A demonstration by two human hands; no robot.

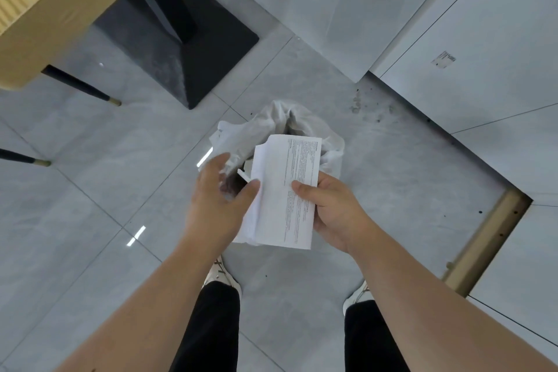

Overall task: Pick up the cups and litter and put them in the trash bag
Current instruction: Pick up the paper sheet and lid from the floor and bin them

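Head view showed grey tiled floor (90, 190); right hand (335, 208) gripped printed paper (287, 190) over the trash bag (256, 133), left hand (220, 190) open.

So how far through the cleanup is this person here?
Midway, as far as the view shows. Something dark already sits inside the white trash bag on the floor. The right hand holds folded printed paper above its mouth; the left hand is touching the paper's edge. No cups are visible, so what remains is unclear.
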